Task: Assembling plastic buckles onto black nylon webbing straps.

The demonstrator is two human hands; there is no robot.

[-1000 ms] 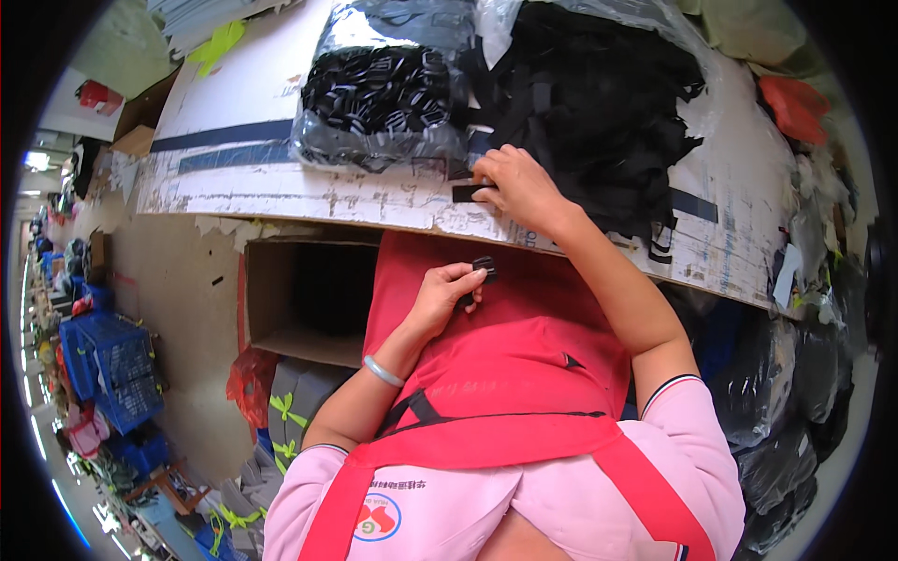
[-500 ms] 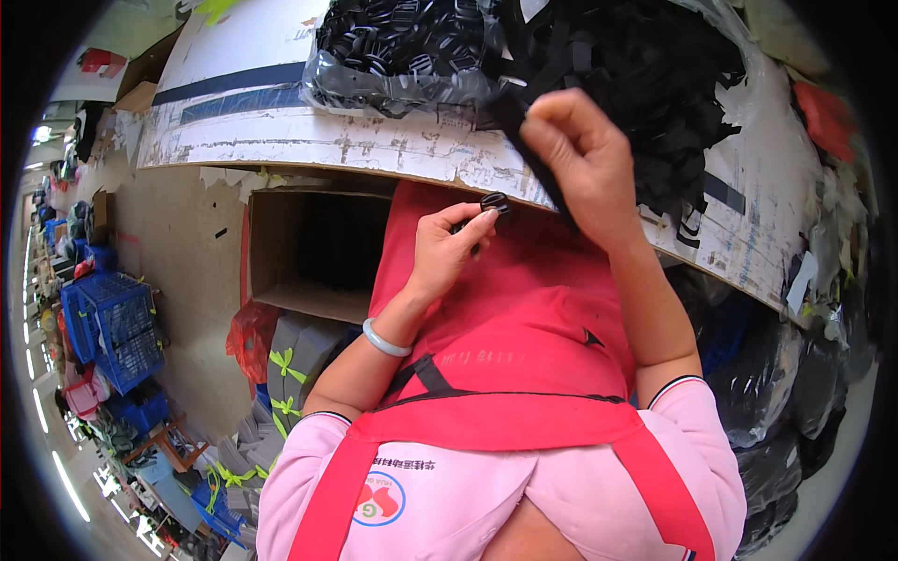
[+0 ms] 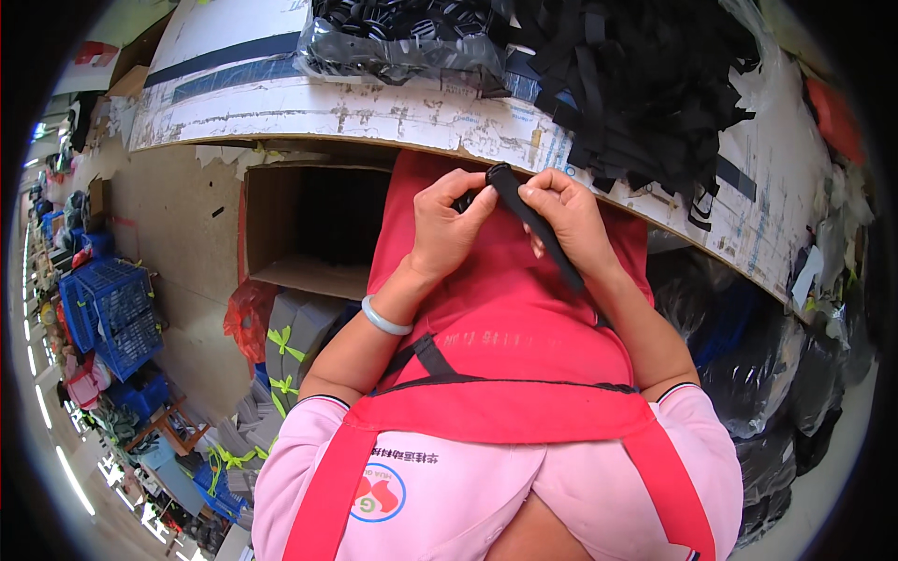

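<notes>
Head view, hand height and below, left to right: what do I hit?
Blue crate → open cardboard box → left hand → right hand, pinching a black strap → plastic bags.

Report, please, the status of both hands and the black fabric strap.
Left hand pinching small black plastic buckle, partly hidden. Right hand gripping long flat black fabric strap, upper end at left hand. Nothing visibly blocking.
</notes>
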